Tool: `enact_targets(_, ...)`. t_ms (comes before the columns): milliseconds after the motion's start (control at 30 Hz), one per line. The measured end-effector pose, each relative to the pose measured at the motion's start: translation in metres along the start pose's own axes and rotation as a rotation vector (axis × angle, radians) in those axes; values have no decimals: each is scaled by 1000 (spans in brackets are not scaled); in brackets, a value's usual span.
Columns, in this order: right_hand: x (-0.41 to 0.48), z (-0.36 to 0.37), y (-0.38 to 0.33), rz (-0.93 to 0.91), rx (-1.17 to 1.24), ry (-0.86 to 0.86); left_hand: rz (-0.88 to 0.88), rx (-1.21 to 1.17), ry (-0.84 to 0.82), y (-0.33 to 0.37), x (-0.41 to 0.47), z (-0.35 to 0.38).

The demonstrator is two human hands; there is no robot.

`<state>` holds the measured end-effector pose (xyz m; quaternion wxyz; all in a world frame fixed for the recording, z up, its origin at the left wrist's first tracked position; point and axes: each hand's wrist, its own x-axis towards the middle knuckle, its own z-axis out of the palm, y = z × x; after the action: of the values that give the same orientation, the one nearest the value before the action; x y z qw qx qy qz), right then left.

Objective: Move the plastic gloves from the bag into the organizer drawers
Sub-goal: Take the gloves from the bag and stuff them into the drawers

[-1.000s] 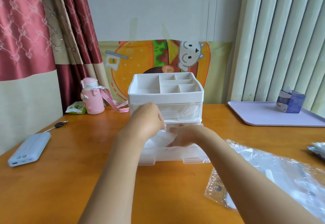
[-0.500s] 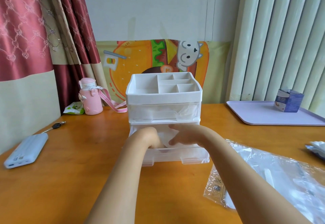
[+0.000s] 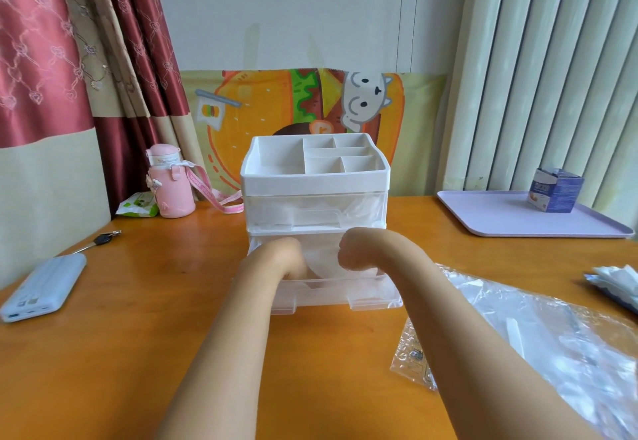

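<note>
My left hand point(image 3: 281, 256) and right hand point(image 3: 357, 250) dip into the pulled-out lower drawer point(image 3: 340, 296), where the gloves point(image 3: 324, 262) lie between them. My fingers are hidden, so I can't tell my grip. If the springy film puffs above the rim, it could catch and jam the drawer as it closes.

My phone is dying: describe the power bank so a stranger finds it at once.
On the orange wooden table, look to its left edge. The power bank lies flat there, just in front of a small dark key. It is the only pale, rounded slab, with ports on its near end.
</note>
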<state>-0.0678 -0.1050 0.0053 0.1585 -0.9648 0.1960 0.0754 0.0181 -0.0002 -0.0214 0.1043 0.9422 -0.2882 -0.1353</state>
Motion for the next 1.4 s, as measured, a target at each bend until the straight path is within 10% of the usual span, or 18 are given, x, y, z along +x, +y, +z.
enact_targets(467,-64,-51,94,-235,384,410,216,18,164,44,-64,-28)
enact_targets(967,-109,-19,226,15,501,331,250,-2,-96,76,-46,13)
enact_targets(1233,-107,-1,281,222,433,441,609,-110,476,115,-79,21)
enact_targets(1400,-111,11,315,481,190,298,800,-235,180,150,-60,94)
